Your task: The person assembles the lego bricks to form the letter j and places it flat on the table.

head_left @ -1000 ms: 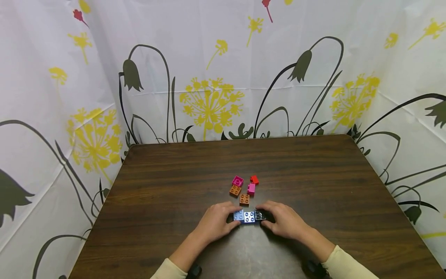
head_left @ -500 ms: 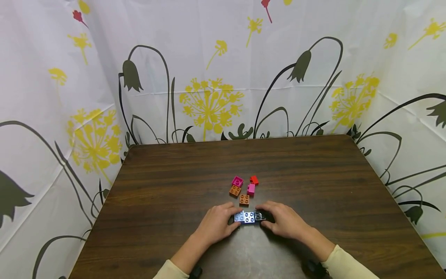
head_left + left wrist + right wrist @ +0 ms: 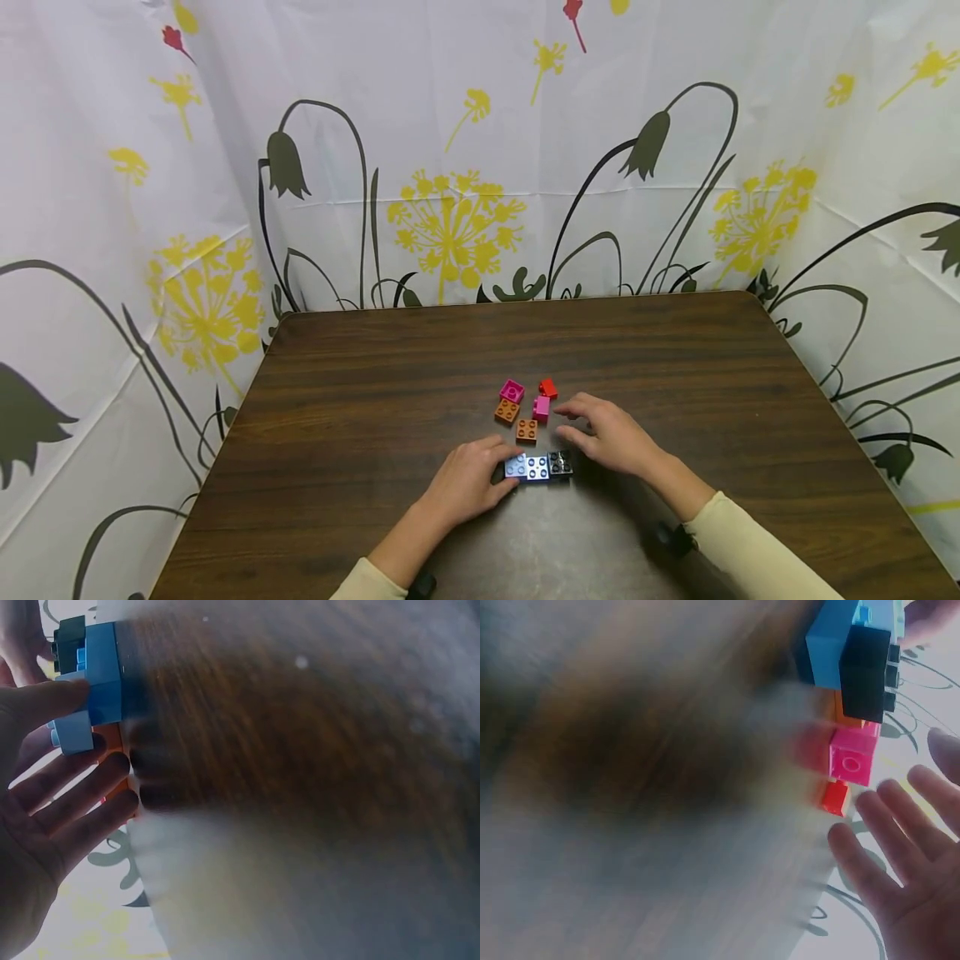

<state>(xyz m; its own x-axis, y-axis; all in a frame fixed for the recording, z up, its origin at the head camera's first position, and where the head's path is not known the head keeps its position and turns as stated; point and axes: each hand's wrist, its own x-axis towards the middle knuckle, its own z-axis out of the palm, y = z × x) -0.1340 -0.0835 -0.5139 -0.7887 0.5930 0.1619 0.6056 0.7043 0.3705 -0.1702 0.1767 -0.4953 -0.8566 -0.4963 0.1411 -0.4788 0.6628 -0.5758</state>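
Note:
Near me on the table lies a joined row of toy building bricks: a light blue brick (image 3: 515, 466) at the left, a blue brick (image 3: 105, 671) in the middle and a black brick (image 3: 559, 463) at the right. The blue one sits lower than the two end bricks. My left hand (image 3: 467, 477) pinches the light blue end between thumb and fingers. Off the row, my right hand (image 3: 611, 435) hovers with loosely extended fingers, holding nothing. Its fingertips are just right of an upright-tilted pink brick (image 3: 541, 407), apart from it.
Beyond the row lie loose bricks: an orange one (image 3: 527, 430), another orange brick (image 3: 506, 411), a magenta brick (image 3: 512, 390) showing its hollow side, and a small red brick (image 3: 548, 387). A patterned curtain (image 3: 480, 150) hangs behind the wooden table (image 3: 360, 375).
My right hand has let go of the black brick and moved away from me, toward the pink brick. My left hand stays at the light blue brick.

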